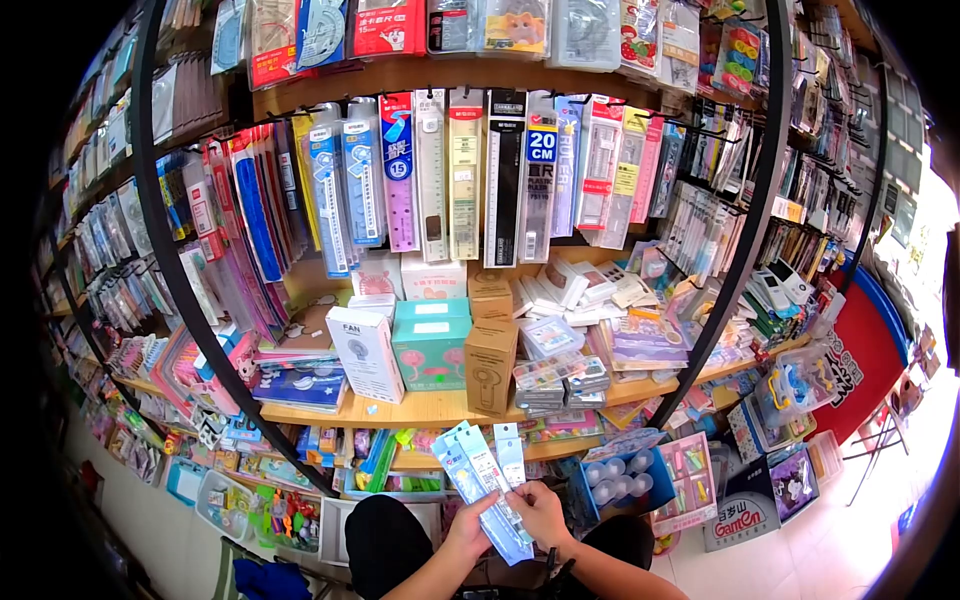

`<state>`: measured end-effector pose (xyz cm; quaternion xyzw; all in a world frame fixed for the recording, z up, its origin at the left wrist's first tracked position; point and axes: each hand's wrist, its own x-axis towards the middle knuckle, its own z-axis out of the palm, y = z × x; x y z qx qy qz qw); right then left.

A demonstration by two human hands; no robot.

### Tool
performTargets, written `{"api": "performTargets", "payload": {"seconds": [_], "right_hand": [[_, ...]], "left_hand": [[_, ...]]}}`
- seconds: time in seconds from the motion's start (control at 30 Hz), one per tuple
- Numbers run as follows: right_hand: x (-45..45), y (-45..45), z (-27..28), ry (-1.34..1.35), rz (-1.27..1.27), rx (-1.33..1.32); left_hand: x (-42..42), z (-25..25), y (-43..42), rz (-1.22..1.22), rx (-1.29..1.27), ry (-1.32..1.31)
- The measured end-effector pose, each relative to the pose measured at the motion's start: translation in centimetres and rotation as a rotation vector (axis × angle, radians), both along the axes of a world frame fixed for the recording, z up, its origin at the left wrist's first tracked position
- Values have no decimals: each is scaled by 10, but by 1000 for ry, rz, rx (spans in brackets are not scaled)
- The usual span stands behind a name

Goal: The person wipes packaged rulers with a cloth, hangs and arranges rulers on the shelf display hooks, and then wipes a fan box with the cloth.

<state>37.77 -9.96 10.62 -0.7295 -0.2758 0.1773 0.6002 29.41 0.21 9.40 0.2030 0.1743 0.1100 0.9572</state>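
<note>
Blue packets (465, 465) held up between two dark-clad knees (388, 545)

The left hand (470, 524) grips their left edge, the right hand (540, 514) pinches the other side; a wooden shelf (430, 408) bearing boxes (430, 345) stands ahead.

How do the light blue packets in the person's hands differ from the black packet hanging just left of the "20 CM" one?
Colour: the light blue packets are pale blue and white; the black packet is mostly black.
Pose: the light blue packets are fanned out, some slanting; the black packet hangs upright.
Support: the left hand and right hand hold the light blue packets; the black packet hangs on the display.
Shared: both look long and flat.
</note>
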Motion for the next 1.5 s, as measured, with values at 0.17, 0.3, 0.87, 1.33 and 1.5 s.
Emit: {"api": "performTargets", "payload": {"seconds": [0.17,0.3,0.87,1.33,1.5], "right_hand": [[-4,3,-12,230,-38,147],[-9,8,-4,149,-130,240],[44,-9,150,92,-116,462],[156,40,328,-989,-410,257],[148,46,349,-979,-483,161]], "left_hand": [[-2,-4,2,-15,-17,-14],[-1,-5,2,9,-69,-16],[-7,6,9,-83,-22,-52],[-20,23,6,-16,-150,-45],[-26,34,5,-8,-148,-61]]}}
